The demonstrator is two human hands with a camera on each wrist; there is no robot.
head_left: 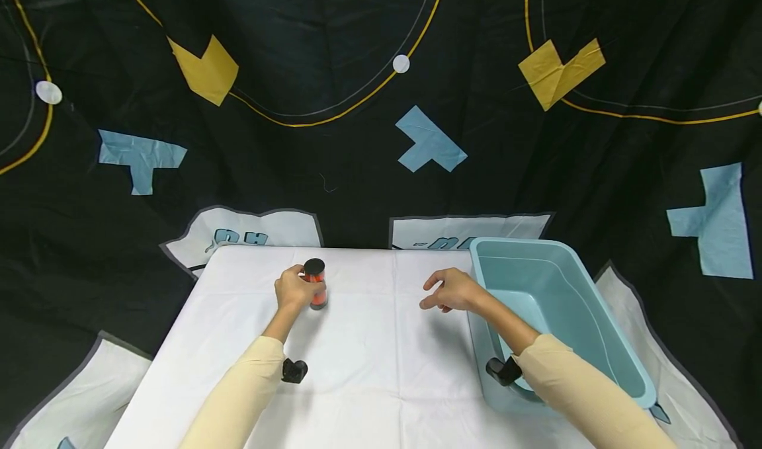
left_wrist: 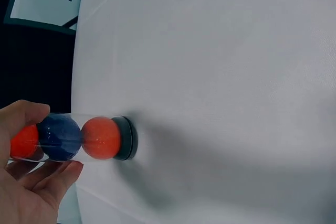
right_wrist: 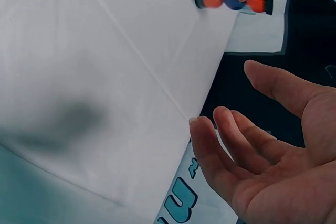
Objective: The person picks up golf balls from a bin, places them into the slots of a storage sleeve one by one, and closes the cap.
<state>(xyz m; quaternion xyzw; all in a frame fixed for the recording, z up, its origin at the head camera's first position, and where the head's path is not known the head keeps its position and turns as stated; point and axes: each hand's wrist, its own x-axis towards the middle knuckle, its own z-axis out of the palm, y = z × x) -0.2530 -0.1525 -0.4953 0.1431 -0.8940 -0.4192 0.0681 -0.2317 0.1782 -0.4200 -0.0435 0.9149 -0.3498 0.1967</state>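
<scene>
A clear tube of balls (head_left: 318, 297) with dark end caps stands upright on the white table. Through its wall show two orange balls and a blue ball (left_wrist: 60, 137) between them. My left hand (head_left: 294, 287) grips the upper part of the tube, thumb on one side and fingers on the other. Over the table, beside the teal basin (head_left: 482, 254), my right hand (head_left: 449, 290) hovers with loosely bent fingers and holds nothing. In the right wrist view its fingers (right_wrist: 212, 150) and thumb are spread apart.
The basin sits at the table's right side, under my right forearm. A white cloth covers the table (head_left: 357, 356). Behind it hangs a black curtain (head_left: 333, 178) with blue and yellow tape pieces and printed white panels.
</scene>
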